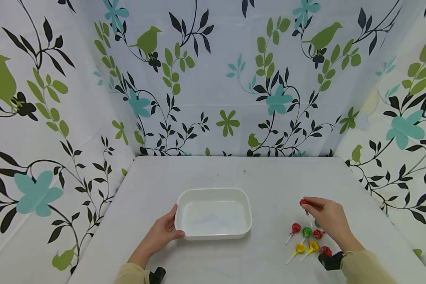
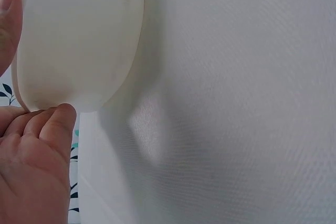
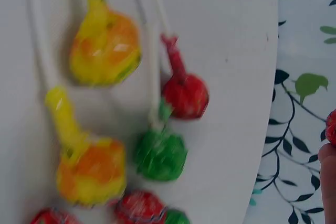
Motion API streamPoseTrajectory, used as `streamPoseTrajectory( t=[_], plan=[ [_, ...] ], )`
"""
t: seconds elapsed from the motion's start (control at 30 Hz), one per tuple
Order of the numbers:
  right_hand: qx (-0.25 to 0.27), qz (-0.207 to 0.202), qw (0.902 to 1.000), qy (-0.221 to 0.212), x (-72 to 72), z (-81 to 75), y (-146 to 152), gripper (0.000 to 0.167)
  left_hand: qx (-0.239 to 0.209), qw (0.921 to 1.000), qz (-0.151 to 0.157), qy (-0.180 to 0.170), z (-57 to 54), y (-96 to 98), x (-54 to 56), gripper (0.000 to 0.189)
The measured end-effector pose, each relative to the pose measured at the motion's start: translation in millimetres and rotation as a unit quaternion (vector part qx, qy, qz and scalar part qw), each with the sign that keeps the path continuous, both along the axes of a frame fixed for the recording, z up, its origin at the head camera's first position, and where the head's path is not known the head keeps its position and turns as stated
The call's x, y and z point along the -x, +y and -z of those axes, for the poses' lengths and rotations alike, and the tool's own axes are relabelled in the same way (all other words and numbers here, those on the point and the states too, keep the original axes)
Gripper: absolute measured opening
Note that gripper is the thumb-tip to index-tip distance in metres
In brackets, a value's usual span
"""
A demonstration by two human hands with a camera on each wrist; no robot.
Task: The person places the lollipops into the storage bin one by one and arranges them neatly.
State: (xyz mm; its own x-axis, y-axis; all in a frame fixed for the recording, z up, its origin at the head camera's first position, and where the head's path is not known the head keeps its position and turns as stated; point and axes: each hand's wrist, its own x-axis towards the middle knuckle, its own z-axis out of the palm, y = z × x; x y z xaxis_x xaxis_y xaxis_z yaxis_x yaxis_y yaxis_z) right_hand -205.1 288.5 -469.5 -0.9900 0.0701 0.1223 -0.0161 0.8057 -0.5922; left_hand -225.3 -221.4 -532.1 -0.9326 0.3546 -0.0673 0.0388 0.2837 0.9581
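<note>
My left hand grips the left end of a white rectangular tray, whose inside shows nothing in it. In the left wrist view, fingertips press the end wall of the tray, with the thumb apart at the left edge. Over on the right, my right hand pinches a red-wrapped lollipop between thumb and fingers, above the table. Below that hand lie several lollipops, among them a red one, a green one and a yellow one. A second green lollipop is partly hidden by the hand.
The white table carries the tray near its middle and the lollipops to the right. Patterned cloth with leaves and birds hangs behind and along both sides. Black wrist devices sit at the sleeves.
</note>
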Motion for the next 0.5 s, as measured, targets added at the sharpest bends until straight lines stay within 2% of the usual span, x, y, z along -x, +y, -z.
streamPoseTrajectory(
  t=[0.27,0.5],
  plan=[
    [0.057,-0.03,0.9979,0.011,39.9,1.1,-68.2,0.033,-0.003,0.9998,0.013,0.011,-0.4,-1.6,-0.2,0.104],
    [0.089,-0.038,0.9953,0.0,68.1,1.7,-129.1,0.03,-0.005,0.9999,0.008,0.012,-0.3,-4.1,-2.5,0.105]
  ],
)
